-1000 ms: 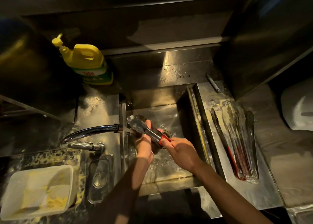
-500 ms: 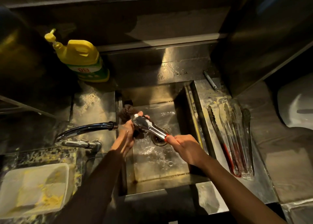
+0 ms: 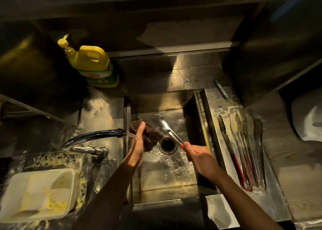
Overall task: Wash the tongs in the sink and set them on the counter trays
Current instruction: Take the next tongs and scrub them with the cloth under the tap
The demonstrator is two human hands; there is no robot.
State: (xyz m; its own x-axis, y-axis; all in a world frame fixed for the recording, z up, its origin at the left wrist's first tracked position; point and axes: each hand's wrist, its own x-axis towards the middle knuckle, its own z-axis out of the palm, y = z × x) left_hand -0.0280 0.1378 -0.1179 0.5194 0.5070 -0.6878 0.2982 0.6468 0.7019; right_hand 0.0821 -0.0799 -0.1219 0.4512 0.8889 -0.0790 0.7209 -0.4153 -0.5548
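Stainless steel with red-sleeved handles: the tongs (image 3: 167, 129) are over the sink (image 3: 165, 182), just above the drain (image 3: 168, 145), beside the stream from the tap (image 3: 97, 136).

- Hands: apart. The right hand (image 3: 197, 158) is clamped round the red handle end. The left hand (image 3: 137, 149) holds a dark scourer (image 3: 148, 135) under the running water, one finger laid along its top; the thumb is hidden. Scourer and tongs sit just beside each other; contact cannot be told.
- Handling, by judgement: light, stiff metal, sprung at the hinge, not fragile. Wet and likely soapy, so the bare arms will be slick. The red sleeve is the sure place to hold, as now; pinching both arms together there keeps them from springing apart.
- Orientation: long axis runs diagonally, handle near the person at lower right, tips pointing away and a little left toward the sink's back wall. The arms look closed together, lying close to level.
- Other tongs (image 3: 244, 151) lie side by side on the counter tray (image 3: 271, 200) to the right, red handles toward the person.
- Yellow detergent bottle (image 3: 92, 64) stands behind the tap.
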